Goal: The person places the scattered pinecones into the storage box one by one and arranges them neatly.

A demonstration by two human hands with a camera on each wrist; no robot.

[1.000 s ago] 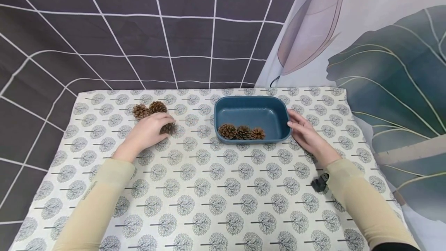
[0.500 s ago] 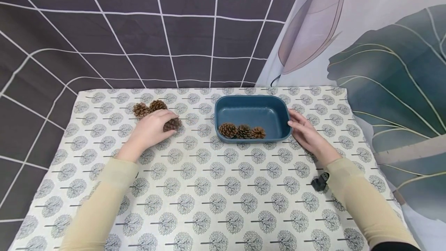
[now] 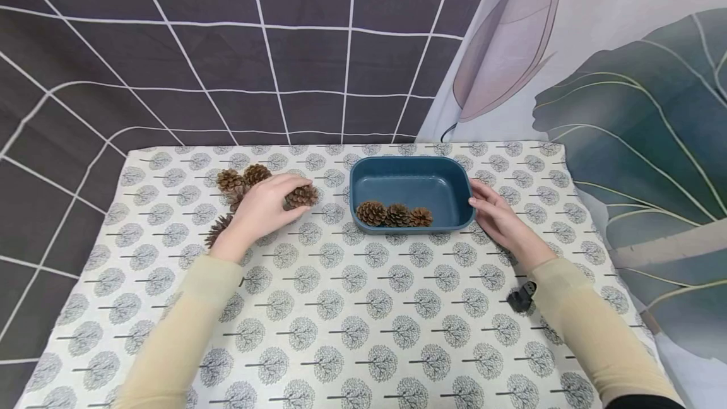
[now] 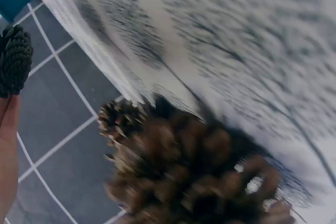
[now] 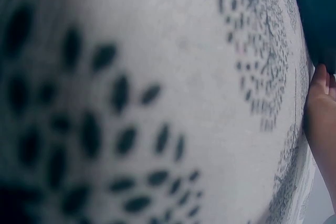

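Observation:
My left hand (image 3: 269, 208) pinches a brown pine cone (image 3: 301, 196) between fingers and thumb, left of the blue box. The same pine cone (image 4: 16, 59) shows at the left edge of the left wrist view. Several more pine cones (image 3: 230, 180) lie behind and beside that hand, some partly covered by it; one (image 4: 194, 177) looms large in the left wrist view. The blue rectangular box (image 3: 434, 191) holds three pine cones (image 3: 397, 214) in a row along its near wall. My right hand (image 3: 500, 216) holds the box's right end, its thumb at the rim.
A white cloth with a tree print (image 3: 352, 308) covers the table. Behind it hangs a dark curtain with white grid lines (image 3: 307, 55), and a leaf-patterned curtain (image 3: 636, 131) is at the right. A small black device (image 3: 521, 297) sits at the right wrist.
The left hand has moved right with the pine cone, towards the box, uncovering more pine cones behind it. The right hand and the box have stayed in place.

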